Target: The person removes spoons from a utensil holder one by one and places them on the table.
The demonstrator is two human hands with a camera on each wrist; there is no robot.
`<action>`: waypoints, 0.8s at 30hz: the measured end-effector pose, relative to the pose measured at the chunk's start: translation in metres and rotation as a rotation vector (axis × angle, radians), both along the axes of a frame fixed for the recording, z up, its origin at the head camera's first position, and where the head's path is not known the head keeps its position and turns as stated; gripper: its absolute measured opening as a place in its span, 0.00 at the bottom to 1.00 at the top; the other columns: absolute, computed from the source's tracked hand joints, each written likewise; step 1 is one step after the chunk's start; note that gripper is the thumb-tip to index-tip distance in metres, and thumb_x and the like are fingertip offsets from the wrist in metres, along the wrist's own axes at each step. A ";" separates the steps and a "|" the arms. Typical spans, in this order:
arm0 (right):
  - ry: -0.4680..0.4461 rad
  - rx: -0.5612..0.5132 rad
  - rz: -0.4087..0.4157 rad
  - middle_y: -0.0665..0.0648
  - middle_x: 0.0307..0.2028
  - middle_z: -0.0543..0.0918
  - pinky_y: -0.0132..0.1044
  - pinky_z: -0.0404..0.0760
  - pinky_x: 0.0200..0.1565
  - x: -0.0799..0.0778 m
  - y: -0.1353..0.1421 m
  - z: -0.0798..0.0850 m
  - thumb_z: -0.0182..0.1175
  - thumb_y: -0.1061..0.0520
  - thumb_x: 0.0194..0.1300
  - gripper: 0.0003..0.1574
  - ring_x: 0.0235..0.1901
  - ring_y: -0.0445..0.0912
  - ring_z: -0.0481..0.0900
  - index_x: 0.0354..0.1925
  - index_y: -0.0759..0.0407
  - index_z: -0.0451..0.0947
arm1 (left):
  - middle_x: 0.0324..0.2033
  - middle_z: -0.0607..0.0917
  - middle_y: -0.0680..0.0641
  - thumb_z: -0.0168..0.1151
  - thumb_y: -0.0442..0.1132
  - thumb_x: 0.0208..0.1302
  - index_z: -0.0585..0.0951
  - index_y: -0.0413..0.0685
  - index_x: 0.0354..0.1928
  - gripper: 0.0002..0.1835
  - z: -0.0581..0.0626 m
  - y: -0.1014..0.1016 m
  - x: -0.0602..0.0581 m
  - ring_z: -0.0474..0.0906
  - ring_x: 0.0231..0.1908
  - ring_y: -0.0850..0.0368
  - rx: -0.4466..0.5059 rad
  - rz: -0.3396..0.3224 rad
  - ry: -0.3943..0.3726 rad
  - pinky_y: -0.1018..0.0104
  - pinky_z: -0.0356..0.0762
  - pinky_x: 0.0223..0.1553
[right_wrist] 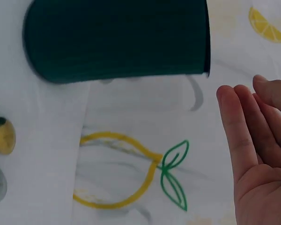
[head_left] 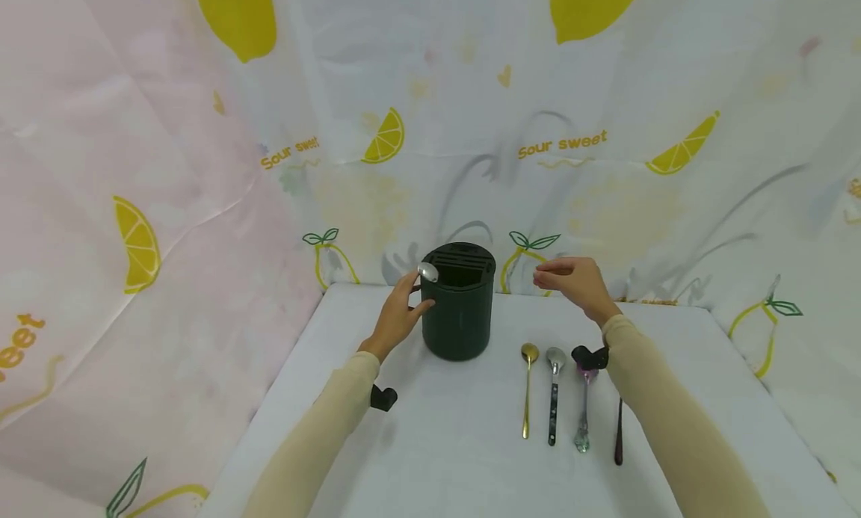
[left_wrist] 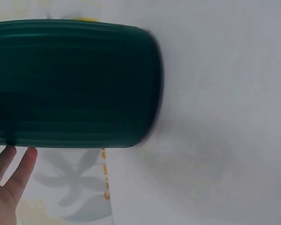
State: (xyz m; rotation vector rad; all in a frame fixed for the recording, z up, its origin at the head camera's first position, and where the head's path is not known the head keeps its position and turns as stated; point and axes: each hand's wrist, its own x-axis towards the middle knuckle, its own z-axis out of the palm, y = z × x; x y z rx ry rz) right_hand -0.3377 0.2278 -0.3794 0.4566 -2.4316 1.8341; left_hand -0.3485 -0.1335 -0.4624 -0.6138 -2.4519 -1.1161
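Note:
A dark green utensil holder (head_left: 457,320) with a slotted top stands upright on the table. At its left side is my left hand (head_left: 397,316), fingers spread, thumb against the front wall. In the left wrist view straight fingertips (left_wrist: 30,154) touch the holder's edge. A silver spoon (head_left: 427,272) shows its bowl at the left rim, just above those fingers; the rest of it is hidden. Right of the holder my right hand (head_left: 572,282) hovers in the air, holding nothing. Its fingers (right_wrist: 236,126) lie together, fairly straight, the thumb close to them.
To the right on the white table (head_left: 430,443) lie a gold spoon (head_left: 527,391), a spoon with a speckled black handle (head_left: 554,398), a spoon with a clear, pinkish handle (head_left: 584,413), and a dark handle (head_left: 619,439) partly under my right sleeve. Lemon-print cloth (head_left: 430,129) hangs behind.

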 end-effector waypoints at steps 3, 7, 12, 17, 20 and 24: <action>0.009 0.034 0.047 0.64 0.42 0.86 0.34 0.81 0.50 0.001 -0.026 0.012 0.67 0.55 0.64 0.23 0.39 0.47 0.87 0.50 0.71 0.80 | 0.70 0.63 0.46 0.65 0.43 0.66 0.57 0.55 0.75 0.39 0.000 0.001 0.001 0.72 0.61 0.47 0.006 -0.005 -0.016 0.53 0.82 0.46; 0.020 0.092 0.091 0.64 0.43 0.86 0.46 0.78 0.55 0.003 -0.058 0.027 0.68 0.54 0.63 0.22 0.42 0.50 0.86 0.50 0.67 0.82 | 0.70 0.64 0.46 0.65 0.42 0.65 0.57 0.55 0.75 0.40 0.002 0.002 0.002 0.72 0.60 0.47 0.007 -0.007 -0.020 0.51 0.81 0.47; 0.072 0.184 0.097 0.56 0.41 0.87 0.50 0.78 0.53 0.002 -0.083 0.036 0.70 0.49 0.60 0.20 0.44 0.48 0.84 0.47 0.58 0.86 | 0.70 0.63 0.45 0.66 0.42 0.65 0.58 0.54 0.75 0.39 0.002 0.001 0.002 0.72 0.60 0.47 0.005 -0.005 -0.020 0.52 0.81 0.46; 0.110 0.241 0.081 0.52 0.40 0.88 0.46 0.82 0.48 -0.001 -0.101 0.035 0.71 0.49 0.60 0.17 0.44 0.45 0.84 0.46 0.55 0.87 | 0.70 0.63 0.45 0.66 0.41 0.65 0.58 0.54 0.74 0.39 0.003 0.001 0.002 0.72 0.61 0.47 0.009 0.001 -0.034 0.52 0.81 0.46; 0.146 0.276 0.084 0.52 0.41 0.88 0.43 0.83 0.45 -0.003 -0.112 0.031 0.70 0.51 0.60 0.17 0.42 0.45 0.85 0.46 0.56 0.87 | 0.69 0.64 0.45 0.66 0.41 0.65 0.59 0.53 0.74 0.39 0.003 0.001 0.002 0.72 0.60 0.46 0.016 0.003 -0.033 0.51 0.81 0.46; 0.173 0.294 0.101 0.54 0.42 0.87 0.40 0.84 0.44 -0.004 -0.128 0.026 0.71 0.55 0.60 0.17 0.42 0.46 0.85 0.47 0.58 0.86 | 0.69 0.64 0.45 0.65 0.42 0.66 0.59 0.53 0.74 0.38 0.002 0.001 0.002 0.72 0.60 0.47 0.006 0.007 -0.026 0.54 0.82 0.46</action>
